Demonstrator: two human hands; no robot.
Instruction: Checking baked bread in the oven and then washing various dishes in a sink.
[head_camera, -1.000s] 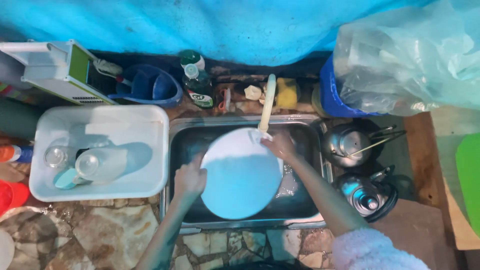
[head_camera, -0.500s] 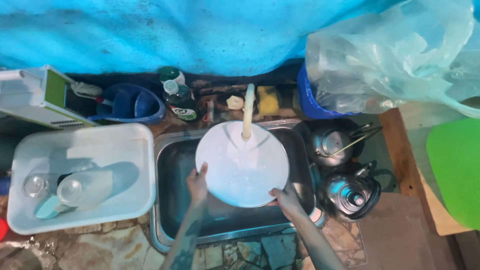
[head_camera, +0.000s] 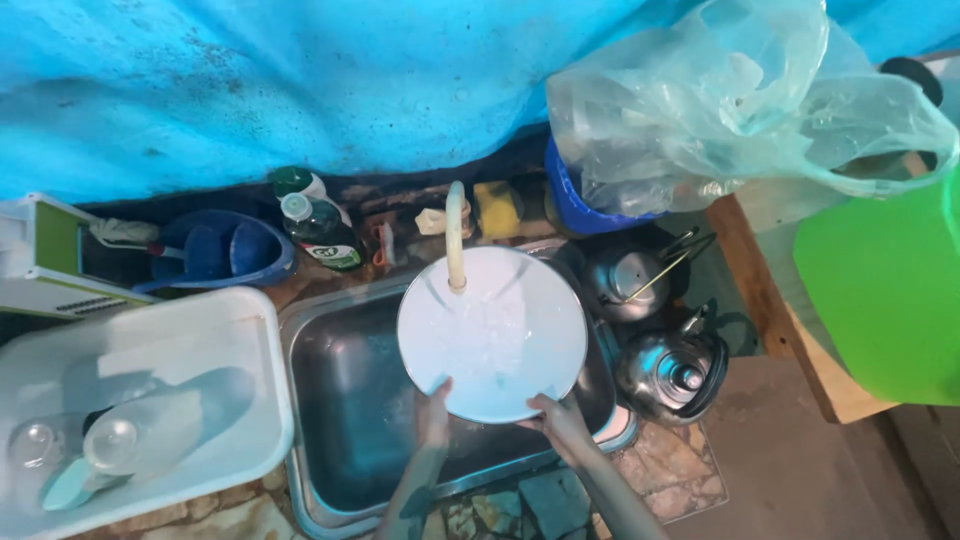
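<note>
Head view: we grip the white plate (head_camera: 492, 335) by its near rim, left hand (head_camera: 433, 403) and right hand (head_camera: 558, 418) closed on it, holding it over the steel sink (head_camera: 345, 400) beneath the faucet (head_camera: 455, 235) at its far edge.

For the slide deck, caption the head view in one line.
Both hands, left hand and right hand, hold a white plate under the tap above a steel sink.
</note>
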